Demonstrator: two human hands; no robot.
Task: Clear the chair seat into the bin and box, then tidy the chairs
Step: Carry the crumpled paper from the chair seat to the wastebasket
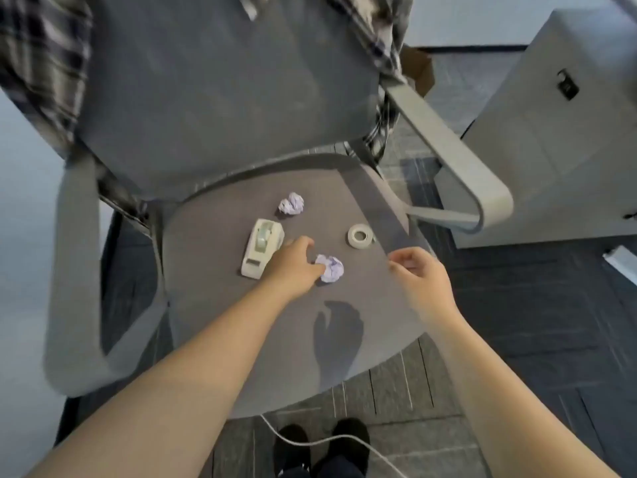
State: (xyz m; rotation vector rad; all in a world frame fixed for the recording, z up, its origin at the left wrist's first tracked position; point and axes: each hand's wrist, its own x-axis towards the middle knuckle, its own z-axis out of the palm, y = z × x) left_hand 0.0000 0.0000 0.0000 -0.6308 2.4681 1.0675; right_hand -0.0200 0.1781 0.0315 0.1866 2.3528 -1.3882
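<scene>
A: What's on the seat?

B: Four things. Two crumpled paper balls, one far near the backrest, one near toward the front. One tape dispenser, lying left of centre. One loose tape roll, near the right edge, apart from the rest.

A: Any writing on them?

B: None that I can read; the picture is soft.

A: And the hands?

B: The left hand lies over the seat between dispenser and near ball, its fingertips touching the ball, curled toward it but not closed round it. The right hand hovers at the seat's right edge, fingers loosely curled, holding nothing.

A: What else is around?

B: A plaid shirt draped over the backrest, two grey armrests, a grey cabinet on the right, a cardboard box behind the chair, a white cable on the carpet by the person's dark shoes. Nothing lies across the four items.
</scene>
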